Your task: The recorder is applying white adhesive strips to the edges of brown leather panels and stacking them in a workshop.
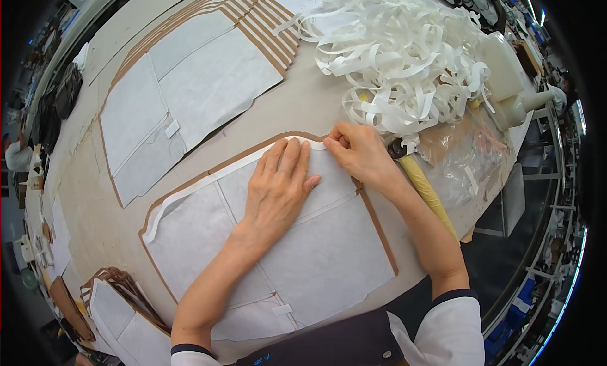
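Note:
In front of me on the table lies a panel [341,252] with a pale grey-white backing and brown edges. A narrow white tape [231,168] follows its far brown edge, curving down toward the left corner, where it looks slightly wavy. My left hand [275,192] rests flat on the panel, fingertips on the tape near the top of the curve. Just to its right, my right hand [363,154] pinches the tape at the panel's edge between thumb and curled fingers. A small white tag [282,309] sits on the panel's near part.
Similar panels form a fanned stack [208,69] at the far left. A tangled heap of white strips [392,50] lies far right, beside a translucent plastic bottle [502,69]. A yellow-wrapped handle [427,192] and clear plastic bag [471,170] lie right. Smaller pieces [117,315] are stacked near left.

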{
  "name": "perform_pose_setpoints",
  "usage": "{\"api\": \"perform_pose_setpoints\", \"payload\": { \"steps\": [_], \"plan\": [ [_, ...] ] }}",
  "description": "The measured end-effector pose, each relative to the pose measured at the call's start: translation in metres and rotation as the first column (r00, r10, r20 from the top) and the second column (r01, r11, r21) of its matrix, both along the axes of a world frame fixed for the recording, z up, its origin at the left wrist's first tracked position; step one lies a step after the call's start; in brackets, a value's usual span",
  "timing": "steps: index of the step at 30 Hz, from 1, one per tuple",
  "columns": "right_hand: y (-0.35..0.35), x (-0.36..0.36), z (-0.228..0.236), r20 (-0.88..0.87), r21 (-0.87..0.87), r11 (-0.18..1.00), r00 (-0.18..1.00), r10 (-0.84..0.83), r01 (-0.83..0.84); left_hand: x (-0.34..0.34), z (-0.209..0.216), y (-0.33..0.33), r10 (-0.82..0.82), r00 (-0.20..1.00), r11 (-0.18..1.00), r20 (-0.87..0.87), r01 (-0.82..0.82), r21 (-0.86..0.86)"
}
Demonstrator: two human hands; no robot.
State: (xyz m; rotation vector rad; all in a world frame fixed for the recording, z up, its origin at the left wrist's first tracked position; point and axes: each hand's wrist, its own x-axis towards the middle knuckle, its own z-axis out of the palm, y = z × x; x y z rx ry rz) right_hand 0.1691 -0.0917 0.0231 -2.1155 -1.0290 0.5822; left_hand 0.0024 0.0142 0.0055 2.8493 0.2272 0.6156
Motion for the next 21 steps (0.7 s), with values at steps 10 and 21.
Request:
{"api": "perform_pose_setpoints", "payload": {
  "steps": [10, 21],
  "plan": [
    [0.0, -0.002, 0.004, 0.047, -0.022, 1.0, 0.999, -0.009, 0.01, 0.008, -0.003, -0.01, 0.007, 0.999, 1.0, 0.033, -0.006, -0.011],
    [-0.024, -0.017, -0.003, 0.087, 0.26, 0.965, 0.995, -0.045, 0.021, 0.008, -0.004, -0.013, 0.049, 0.996, 0.996, 0.075, -0.042, -0.084]
  ]
}}
